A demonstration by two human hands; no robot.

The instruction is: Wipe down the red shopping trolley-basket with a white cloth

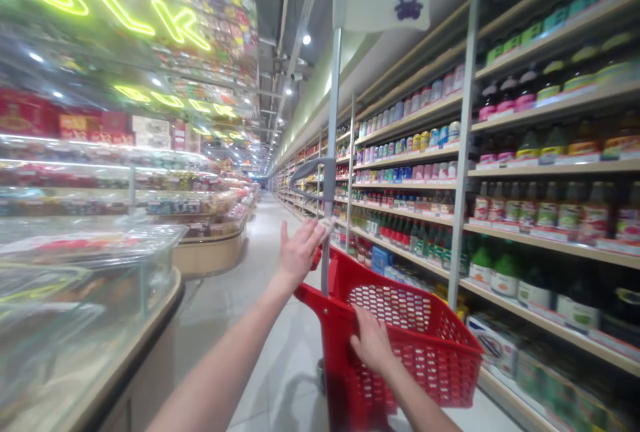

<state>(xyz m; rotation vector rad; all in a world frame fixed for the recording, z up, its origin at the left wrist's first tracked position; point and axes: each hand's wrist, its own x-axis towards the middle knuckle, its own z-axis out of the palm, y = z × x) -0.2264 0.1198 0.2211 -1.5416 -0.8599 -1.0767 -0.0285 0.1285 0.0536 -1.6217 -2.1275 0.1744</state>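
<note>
A red plastic shopping cart [420, 345] with a perforated basket stands in front of me, right of centre. A grey pole [334, 105] rises from it, bearing a white flag [375, 2] with a dark bear and a grey looped handle [325, 179]. My left hand [300, 252] is raised beside the pole, fingers spread, and its fingertips are at a small pale thing by the pole that is too blurred to name. Over the near rim of the basket lies my right hand [373, 342], its fingers curled on the red edge.
Shelves [550, 235] of bottles and cans run along the right side. Glass-topped display cases [160, 299] and a rounded wooden counter [213, 255] line the left. A tiled aisle [260, 245] leads away between them. Yellow neon letters [180, 22] glow at the upper left.
</note>
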